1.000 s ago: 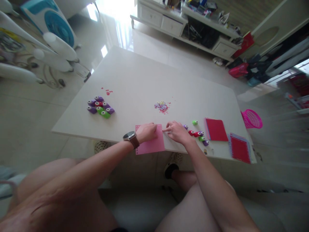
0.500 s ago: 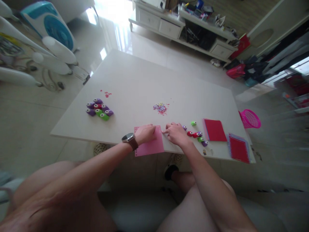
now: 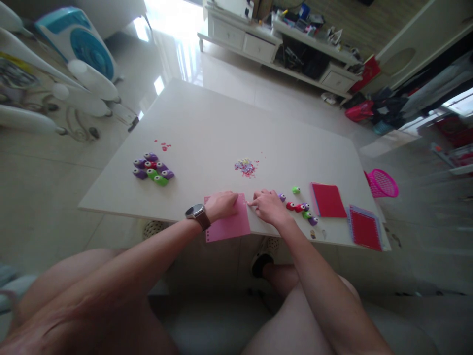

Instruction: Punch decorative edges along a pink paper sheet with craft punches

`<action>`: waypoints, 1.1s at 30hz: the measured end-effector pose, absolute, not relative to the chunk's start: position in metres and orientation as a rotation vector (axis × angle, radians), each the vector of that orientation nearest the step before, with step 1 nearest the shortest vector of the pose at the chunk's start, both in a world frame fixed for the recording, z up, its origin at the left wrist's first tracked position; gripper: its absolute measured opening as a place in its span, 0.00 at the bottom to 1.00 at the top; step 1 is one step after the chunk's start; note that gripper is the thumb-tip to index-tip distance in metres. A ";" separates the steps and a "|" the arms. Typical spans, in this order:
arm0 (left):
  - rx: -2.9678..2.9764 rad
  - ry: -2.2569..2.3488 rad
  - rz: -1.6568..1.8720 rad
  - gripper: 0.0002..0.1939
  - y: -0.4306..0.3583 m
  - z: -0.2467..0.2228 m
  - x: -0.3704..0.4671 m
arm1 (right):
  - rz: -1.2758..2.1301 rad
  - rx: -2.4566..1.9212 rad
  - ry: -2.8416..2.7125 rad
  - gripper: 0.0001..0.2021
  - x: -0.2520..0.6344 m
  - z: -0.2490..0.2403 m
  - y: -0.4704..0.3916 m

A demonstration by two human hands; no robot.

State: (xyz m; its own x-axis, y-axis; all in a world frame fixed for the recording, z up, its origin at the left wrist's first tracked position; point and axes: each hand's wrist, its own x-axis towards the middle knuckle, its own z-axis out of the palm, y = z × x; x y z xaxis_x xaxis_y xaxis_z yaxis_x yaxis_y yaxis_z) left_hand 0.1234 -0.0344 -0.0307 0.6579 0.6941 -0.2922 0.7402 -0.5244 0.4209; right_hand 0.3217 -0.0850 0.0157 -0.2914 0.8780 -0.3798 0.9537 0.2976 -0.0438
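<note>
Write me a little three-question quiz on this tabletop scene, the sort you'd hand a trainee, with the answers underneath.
1. Which hand lies across the thin pink rectangular sheet with edge holes?
2. True or false: the pile of tiny multicoloured flakes lies beyond both hands on the rectangular white table.
3. Which colour is missing from the left-hand cluster of small shiny blocks with eye-like spots: A purple, B orange, C green?

Key:
1. The left hand; the right hand points a finger at its edge.
2. True.
3. B.

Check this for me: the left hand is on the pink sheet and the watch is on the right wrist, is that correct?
Not quite: the head view shows the watch on the left wrist; the left hand is on the pink sheet.
</note>
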 end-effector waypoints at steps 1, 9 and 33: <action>2.356 1.112 -0.130 0.09 -0.033 -0.030 0.122 | -0.381 1.675 2.281 0.19 0.322 0.015 -0.085; 2.336 1.133 -0.195 0.10 -0.026 -0.028 0.115 | -0.468 1.751 2.271 0.18 0.330 0.011 -0.082; 2.337 1.112 -0.148 0.09 -0.032 -0.030 0.116 | -0.788 2.345 2.313 0.30 0.342 -0.014 -0.060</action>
State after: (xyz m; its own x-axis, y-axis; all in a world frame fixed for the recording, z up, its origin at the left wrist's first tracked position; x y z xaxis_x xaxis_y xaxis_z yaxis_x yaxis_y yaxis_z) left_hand 0.1155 -0.0320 -0.0301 0.6530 0.6868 -0.3191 0.7463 -0.5120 0.4254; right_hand 0.3423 -0.0598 -0.0139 -0.0257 0.9881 -0.1518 0.8753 -0.0511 -0.4809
